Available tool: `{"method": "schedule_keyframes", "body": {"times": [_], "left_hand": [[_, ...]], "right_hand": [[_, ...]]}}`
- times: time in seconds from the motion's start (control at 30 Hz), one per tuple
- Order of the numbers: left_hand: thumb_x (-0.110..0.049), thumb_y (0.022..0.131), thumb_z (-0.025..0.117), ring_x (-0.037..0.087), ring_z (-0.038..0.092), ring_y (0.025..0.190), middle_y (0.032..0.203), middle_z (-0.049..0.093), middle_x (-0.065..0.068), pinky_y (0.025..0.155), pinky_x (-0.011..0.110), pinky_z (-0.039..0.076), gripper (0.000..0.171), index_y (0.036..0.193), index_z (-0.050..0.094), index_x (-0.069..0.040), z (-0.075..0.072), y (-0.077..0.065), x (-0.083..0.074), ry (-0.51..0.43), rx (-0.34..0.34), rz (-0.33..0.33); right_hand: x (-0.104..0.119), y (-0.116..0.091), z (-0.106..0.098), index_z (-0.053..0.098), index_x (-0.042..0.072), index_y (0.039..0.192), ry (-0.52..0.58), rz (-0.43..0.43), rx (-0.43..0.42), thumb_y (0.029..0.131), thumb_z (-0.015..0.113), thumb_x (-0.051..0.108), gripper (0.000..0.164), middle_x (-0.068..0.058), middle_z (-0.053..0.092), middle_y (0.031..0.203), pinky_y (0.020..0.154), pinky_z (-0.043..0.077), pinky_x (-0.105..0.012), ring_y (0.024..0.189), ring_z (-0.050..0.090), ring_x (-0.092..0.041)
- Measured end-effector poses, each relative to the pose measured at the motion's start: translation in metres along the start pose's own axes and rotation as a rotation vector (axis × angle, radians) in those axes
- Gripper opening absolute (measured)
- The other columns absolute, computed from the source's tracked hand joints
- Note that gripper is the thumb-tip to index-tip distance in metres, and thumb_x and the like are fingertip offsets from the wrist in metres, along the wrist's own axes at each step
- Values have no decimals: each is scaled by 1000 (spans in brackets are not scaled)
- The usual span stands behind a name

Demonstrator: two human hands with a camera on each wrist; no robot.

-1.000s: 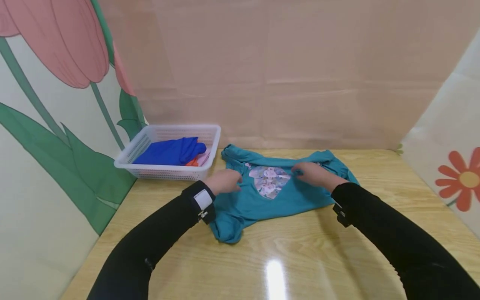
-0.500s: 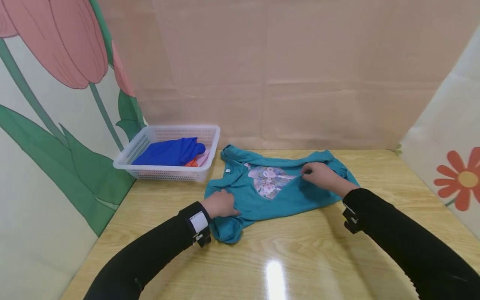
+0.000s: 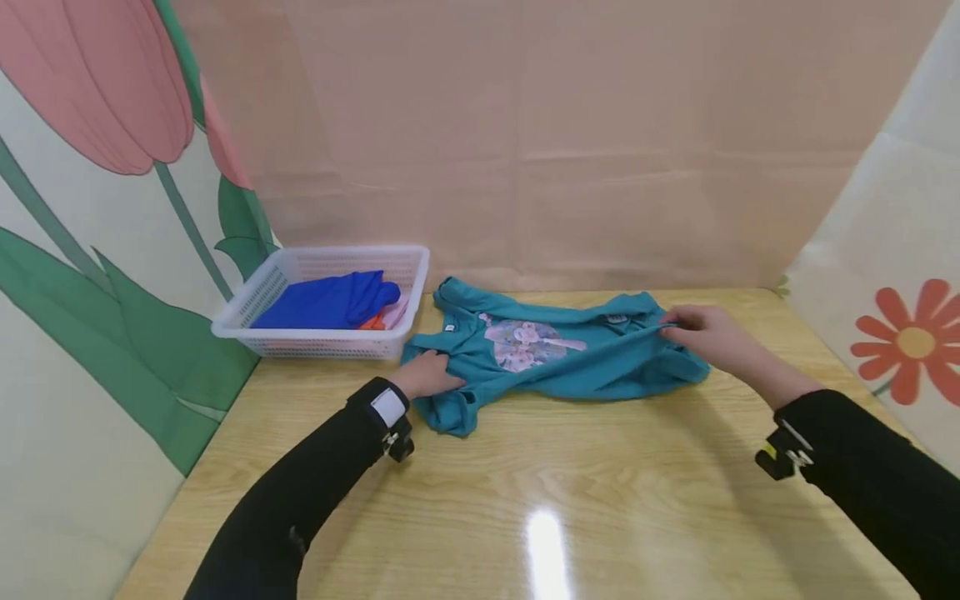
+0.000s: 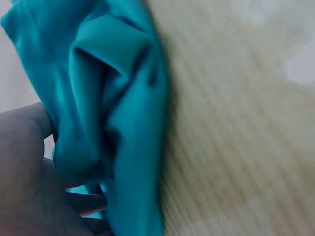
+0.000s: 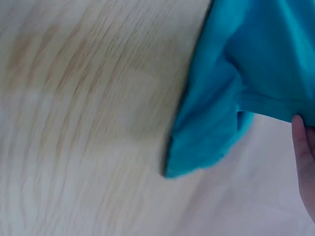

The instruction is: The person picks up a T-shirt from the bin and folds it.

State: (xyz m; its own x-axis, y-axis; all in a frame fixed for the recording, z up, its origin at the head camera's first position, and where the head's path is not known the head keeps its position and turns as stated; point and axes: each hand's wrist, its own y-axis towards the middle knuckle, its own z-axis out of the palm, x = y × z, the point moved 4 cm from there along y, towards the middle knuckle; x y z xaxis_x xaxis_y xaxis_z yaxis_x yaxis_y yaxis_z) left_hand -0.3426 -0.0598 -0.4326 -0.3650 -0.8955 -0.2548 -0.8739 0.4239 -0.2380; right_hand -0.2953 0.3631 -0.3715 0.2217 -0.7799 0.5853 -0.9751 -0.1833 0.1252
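Note:
A teal shirt (image 3: 592, 367) with a pale floral print (image 3: 525, 343) lies across the table, neckline to the left. My left hand (image 3: 426, 375) grips its near left part by the sleeve; in the left wrist view, the thumb and fingers of that hand (image 4: 29, 187) go round a bunched fold of the cloth (image 4: 123, 88). At the other end, my right hand (image 3: 708, 333) pinches the hem between thumb and fingers and holds it a little raised. The right wrist view shows this lifted hem edge (image 5: 275, 108) and the fingertips (image 5: 299, 135) on it.
Left of the shirt stands a white perforated basket (image 3: 247, 335) holding folded blue cloth (image 3: 322, 302), with orange and pink cloth beside it. A pinkish backdrop (image 3: 517, 167) rises behind the wooden table (image 3: 450, 517). Printed flower sheets (image 3: 915, 342) flank both sides.
My left hand has moved from the neckline to the near sleeve and taken hold there. My right hand has gone right to the hem. The shirt's near edge has shifted away from me.

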Motion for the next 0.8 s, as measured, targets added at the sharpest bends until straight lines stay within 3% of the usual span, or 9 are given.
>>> {"method": "schedule_keyframes", "body": {"times": [0.17, 0.23, 0.43, 0.63, 0.8], "left_hand": [[-45, 97, 53, 36, 47, 127, 136, 51, 24, 106, 44, 37, 64, 136, 50, 7, -4, 5, 6, -15, -37, 24], [-45, 98, 52, 35, 46, 128, 137, 51, 24, 107, 44, 36, 64, 137, 49, 5, -3, 6, 8, -18, -41, 40], [-44, 96, 56, 34, 45, 129, 139, 50, 21, 108, 44, 36, 62, 138, 50, 2, 0, 1, 12, -5, -65, 96], [-39, 98, 56, 28, 49, 127, 134, 56, 13, 106, 42, 38, 50, 135, 55, -4, -7, -20, 0, -1, -116, 148], [-18, 98, 59, 25, 54, 121, 126, 62, 9, 103, 39, 41, 32, 127, 62, -6, -15, -43, -16, -58, -134, 305]], "right_hand": [[16, -36, -20, 71, 13, 102, -74, -85, -107, 96, 63, 25, 16, -4, 67, 102, 74, 46, -22, 91, 56, 0], [24, -52, -22, 72, 14, 101, -120, -129, -114, 95, 66, 21, 11, -1, 67, 99, 71, 46, -22, 88, 54, 5], [33, -88, -8, 71, 19, 100, -216, -233, -85, 88, 72, 11, 14, 10, 66, 94, 64, 52, -27, 85, 57, 1], [30, -98, 5, 72, 16, 97, -215, -278, -84, 84, 75, 6, 16, 12, 66, 91, 64, 53, -26, 83, 59, 1], [25, -100, 11, 72, 15, 96, -181, -255, -71, 86, 74, 7, 14, 13, 65, 88, 63, 52, -25, 82, 58, 1]]}}
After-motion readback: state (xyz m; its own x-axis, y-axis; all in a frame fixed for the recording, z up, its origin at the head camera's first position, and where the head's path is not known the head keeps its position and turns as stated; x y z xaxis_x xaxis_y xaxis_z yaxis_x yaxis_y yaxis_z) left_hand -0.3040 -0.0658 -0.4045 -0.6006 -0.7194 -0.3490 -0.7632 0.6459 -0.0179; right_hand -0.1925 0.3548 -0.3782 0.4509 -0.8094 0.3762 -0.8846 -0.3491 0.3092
